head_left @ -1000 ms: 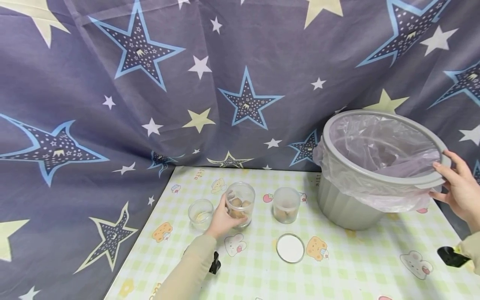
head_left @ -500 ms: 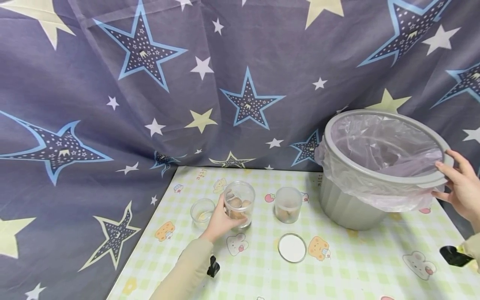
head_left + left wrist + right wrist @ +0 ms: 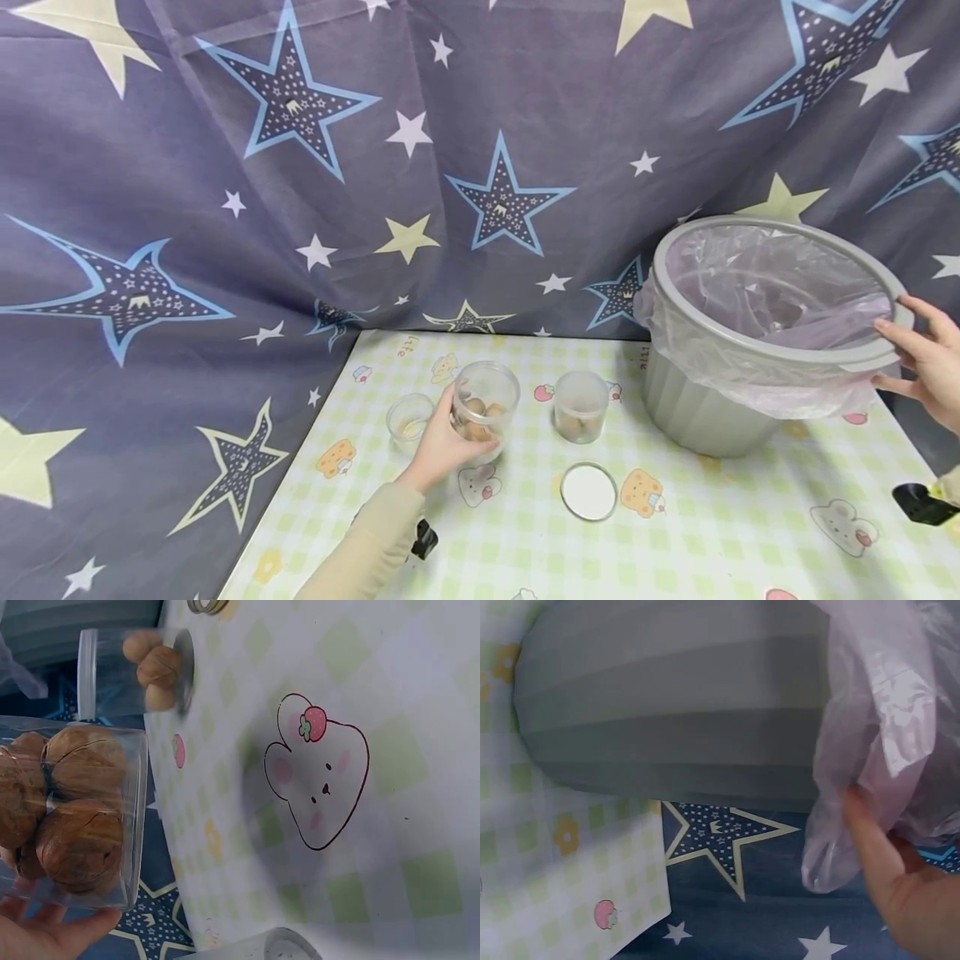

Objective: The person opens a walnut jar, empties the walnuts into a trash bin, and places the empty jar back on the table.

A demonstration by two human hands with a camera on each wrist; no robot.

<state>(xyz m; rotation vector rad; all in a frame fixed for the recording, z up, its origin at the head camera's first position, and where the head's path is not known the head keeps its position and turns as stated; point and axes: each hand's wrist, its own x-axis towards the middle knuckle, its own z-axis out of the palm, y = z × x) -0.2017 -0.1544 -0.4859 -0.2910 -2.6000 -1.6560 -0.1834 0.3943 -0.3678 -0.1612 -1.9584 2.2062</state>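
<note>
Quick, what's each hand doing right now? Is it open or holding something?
Left hand: closed around the clear jar of walnuts.
Right hand: gripping the gray bin by its rim.

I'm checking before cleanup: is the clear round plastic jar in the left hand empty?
No, several round brown nuts show through the jar's clear wall.

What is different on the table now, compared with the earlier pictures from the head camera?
The left hand seems to have raised the clear jar a little: it looks larger and nearer to the camera. Nothing was newly grasped or released. The right hand still grips the rim of the grey bin; the smaller jar, low cup and white disc stayed in place.
</note>
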